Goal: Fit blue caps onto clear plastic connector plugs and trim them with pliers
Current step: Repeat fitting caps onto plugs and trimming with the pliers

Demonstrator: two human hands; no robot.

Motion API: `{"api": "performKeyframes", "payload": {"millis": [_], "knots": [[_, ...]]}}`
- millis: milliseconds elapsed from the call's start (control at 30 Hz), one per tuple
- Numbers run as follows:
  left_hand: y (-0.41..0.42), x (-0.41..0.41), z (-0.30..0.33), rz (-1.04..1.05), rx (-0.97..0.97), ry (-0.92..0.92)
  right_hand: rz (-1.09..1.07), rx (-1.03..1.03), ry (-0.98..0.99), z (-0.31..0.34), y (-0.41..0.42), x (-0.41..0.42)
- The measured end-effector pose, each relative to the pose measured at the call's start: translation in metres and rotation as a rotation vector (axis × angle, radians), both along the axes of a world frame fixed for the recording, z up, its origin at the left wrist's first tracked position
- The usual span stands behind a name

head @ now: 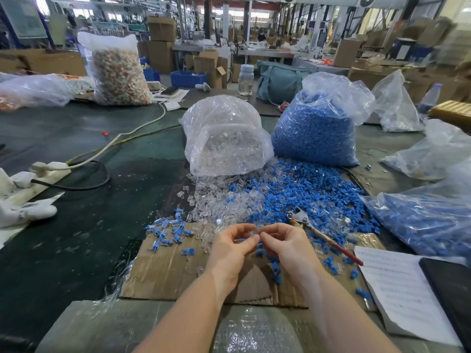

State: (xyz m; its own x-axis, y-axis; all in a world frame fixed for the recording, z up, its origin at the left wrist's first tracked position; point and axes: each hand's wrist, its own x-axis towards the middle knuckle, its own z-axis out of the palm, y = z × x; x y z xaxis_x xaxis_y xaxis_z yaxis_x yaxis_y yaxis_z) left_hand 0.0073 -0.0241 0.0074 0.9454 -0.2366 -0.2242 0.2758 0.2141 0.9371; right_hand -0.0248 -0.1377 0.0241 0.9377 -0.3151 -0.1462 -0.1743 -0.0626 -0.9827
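Both forearms reach in from six o'clock and meet over a flattened cardboard sheet [163, 271], which seems laid down to give a work surface on the dark table [76, 238]. Left hand [230, 247] and right hand [288, 244] are brought fingertip to fingertip, together pinching a small clear plug [255, 231] between them; whether a blue cap is already on it is too small to tell, though this looks like the fitting step. At three o'clock of the hands lie the red-handled pliers [321, 235], untouched and within easy reach of the right hand, presumably for trimming. At nine o'clock sits a scatter of capped plugs [165, 231], likely finished pieces set aside. At twelve o'clock, loose clear plugs [219, 202] and blue caps [300, 194] spill forward from the clear-plug bag [224, 138] and the blue-cap bag [318, 128], keeping stock close. Printed paper [400, 289] lies at four o'clock.
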Motion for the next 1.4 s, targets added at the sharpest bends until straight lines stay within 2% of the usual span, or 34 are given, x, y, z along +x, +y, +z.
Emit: {"api": "performKeyframes", "payload": {"millis": [100, 300, 400, 533, 600, 767, 867, 1200, 1400], "knots": [[0.003, 0.000, -0.003, 0.016, 0.032, 0.015, 0.009, -0.218, -0.024, -0.002, 0.000, 0.001], [0.005, 0.001, -0.002, 0.092, 0.086, 0.027, 0.086, -1.089, 0.068, -0.015, 0.005, -0.003], [0.005, 0.001, -0.002, 0.115, 0.090, 0.037, 0.137, -1.224, 0.093, -0.020, 0.006, -0.004], [0.006, 0.000, -0.001, 0.114, 0.103, 0.041, 0.109, -1.295, 0.086, -0.021, 0.008, -0.003], [0.005, 0.000, 0.000, 0.117, 0.108, 0.040, 0.075, -1.267, 0.029, -0.020, 0.006, -0.004], [0.004, -0.002, 0.002, 0.087, 0.108, 0.035, -0.043, -0.760, -0.157, -0.013, 0.006, -0.004], [0.002, -0.003, 0.002, 0.073, 0.114, 0.032, -0.064, -0.614, -0.143, -0.010, 0.008, -0.005], [0.001, -0.007, 0.005, 0.070, 0.176, -0.038, -0.129, -0.771, -0.112, -0.011, 0.008, -0.009], [0.000, -0.011, 0.007, 0.086, 0.332, -0.187, -0.112, -0.806, -0.082, -0.007, 0.012, -0.010]]}}
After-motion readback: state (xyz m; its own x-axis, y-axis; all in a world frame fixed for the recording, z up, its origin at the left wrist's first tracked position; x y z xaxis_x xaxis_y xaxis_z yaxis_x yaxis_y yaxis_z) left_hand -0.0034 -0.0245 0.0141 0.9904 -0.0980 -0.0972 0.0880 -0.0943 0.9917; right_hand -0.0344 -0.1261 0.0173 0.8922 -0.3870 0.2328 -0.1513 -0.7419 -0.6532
